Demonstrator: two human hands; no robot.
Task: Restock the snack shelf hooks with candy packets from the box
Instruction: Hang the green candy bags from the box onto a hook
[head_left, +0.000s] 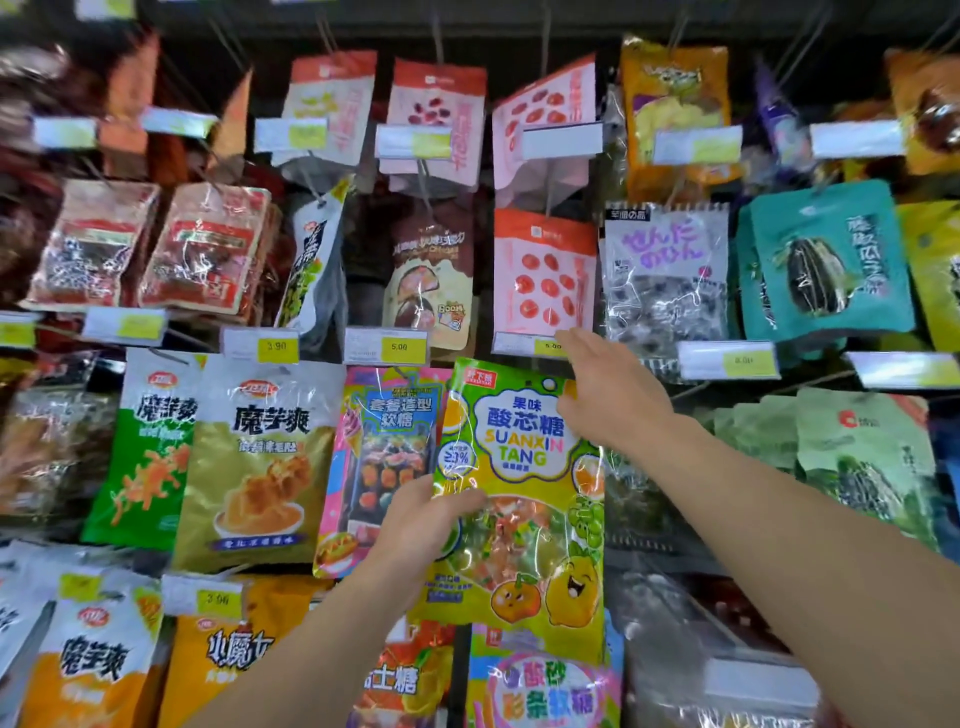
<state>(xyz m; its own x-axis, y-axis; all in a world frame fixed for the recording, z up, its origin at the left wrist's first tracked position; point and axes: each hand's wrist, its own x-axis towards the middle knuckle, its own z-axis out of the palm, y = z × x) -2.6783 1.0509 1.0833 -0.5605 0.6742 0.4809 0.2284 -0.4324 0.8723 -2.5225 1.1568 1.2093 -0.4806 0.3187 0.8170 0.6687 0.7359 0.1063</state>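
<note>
Two hands are working one packet at the snack shelf: the left hand is gripping a green-and-yellow sour candy packet by its left edge, thumb curled across the front, while the right hand is reaching at the packet's upper right corner with fingers stretched up toward the yellow price tag on the rail above. Whether those fingers are pinching the packet's top or only touching it I cannot tell, since the packet hides the palm side.

The step in hand appears to be hanging this packet on a hook in the middle row. The hook showing just right of the hand looks bare, though which hook is meant is unclear. The next move probably calls for finding the hole in the packet's top edge (not visible here) and threading it over the hook's tip, the left hand steadying the weight.

The packet is standing upright in front of the shelf, overlapping the right edge of the pink-and-blue gummy candy packet, and above a purple sour strip candy packet. No box is in view.
</note>
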